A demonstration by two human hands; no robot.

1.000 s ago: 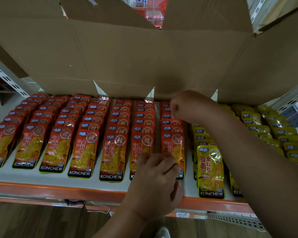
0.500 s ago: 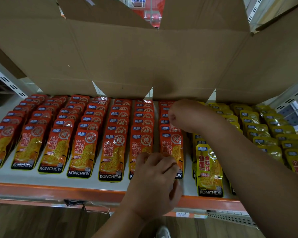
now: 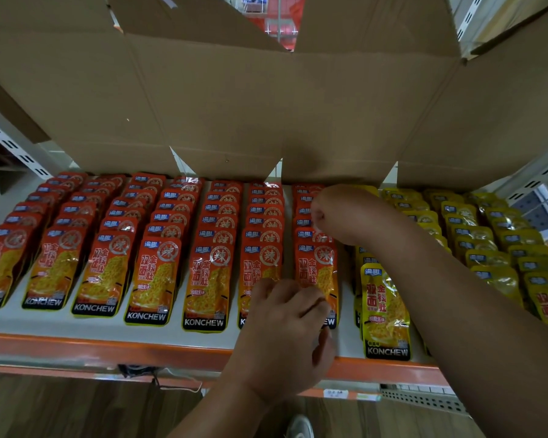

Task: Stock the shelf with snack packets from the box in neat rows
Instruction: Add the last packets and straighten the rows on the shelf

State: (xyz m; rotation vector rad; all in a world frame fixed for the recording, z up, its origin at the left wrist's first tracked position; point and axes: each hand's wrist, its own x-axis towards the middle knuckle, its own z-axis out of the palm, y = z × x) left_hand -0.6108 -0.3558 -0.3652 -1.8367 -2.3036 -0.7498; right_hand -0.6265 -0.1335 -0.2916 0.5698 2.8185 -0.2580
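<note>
The red rows [image 3: 54, 263] on the left lie overlapped and even on the shelf [image 3: 108, 346], and they look finished. The risk there is small, though a knock at the front could slide a whole file, since each packet leans on the next. The work is at the seventh red row, the last before the yellow ones. The left hand [image 3: 285, 336] has its fingers curled over the bottom of the front packet [image 3: 317, 273], with the thumb at the shelf's lip, and seems to be pinching it there. This packet sits near the orange edge, so a pull toward the person could drag it off the shelf. A push could buckle the slick foil and fan the row out of line. The hand also covers the foot of the sixth row and may nudge that row sideways. Further back over the same row, the right hand [image 3: 326, 216] is clenched. Whether it pinches a packet top I cannot tell. Its forearm crosses low over the yellow packet [image 3: 385, 311] and the yellow rows [image 3: 487, 241], and it could sweep them askew when it draws back. The box [image 3: 234, 105] spans the view above, and a flap [image 3: 336, 172] hangs just over that hand. Lifting the wrist could catch the flap and jolt the box.
</note>
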